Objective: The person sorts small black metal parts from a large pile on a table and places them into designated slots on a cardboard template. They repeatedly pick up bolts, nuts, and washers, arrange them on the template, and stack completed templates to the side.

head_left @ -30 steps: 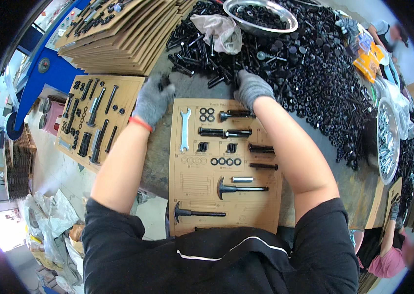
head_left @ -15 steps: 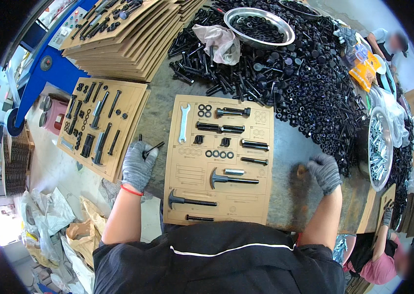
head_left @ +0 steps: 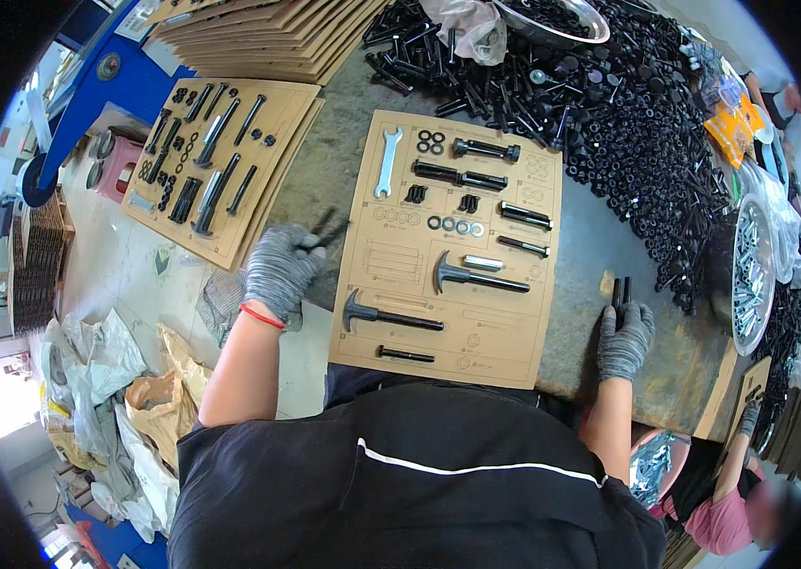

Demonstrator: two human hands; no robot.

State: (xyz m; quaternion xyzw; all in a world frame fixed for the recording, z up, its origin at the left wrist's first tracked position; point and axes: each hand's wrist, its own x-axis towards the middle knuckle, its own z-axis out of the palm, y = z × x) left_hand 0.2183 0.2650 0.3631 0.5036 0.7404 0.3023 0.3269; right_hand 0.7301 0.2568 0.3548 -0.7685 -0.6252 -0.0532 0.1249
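Observation:
My left hand (head_left: pixel 284 270), gloved in grey, is closed on slim black rods (head_left: pixel 328 228) whose ends stick out beside the brown backing board (head_left: pixel 400 284). My right hand (head_left: pixel 626 343), also gloved, grips two short black rods (head_left: pixel 620 291) that point away from me over the metal tabletop. Between my hands lies the board, printed with outlines. On it are a silver wrench (head_left: pixel 387 163), black bolts (head_left: pixel 486 149), rings (head_left: pixel 455 227), a silver pin (head_left: pixel 482 264) and two black hammer-shaped pieces (head_left: pixel 481 276). The held rods' other ends are hidden in the gloves.
Beyond the board spreads a large heap of black bolts and nuts (head_left: pixel 628 180). Filled boards (head_left: pixel 216 171) are stacked at the left, with more cardboard (head_left: pixel 268 38) behind. A metal basin of silver parts (head_left: pixel 749 275) stands at the right. Another person (head_left: pixel 723 512) works at the lower right.
The view has shifted, so the table sits higher. My right hand has drawn nearer to me, and two rods now show in it. My left hand has moved toward the board with its rods.

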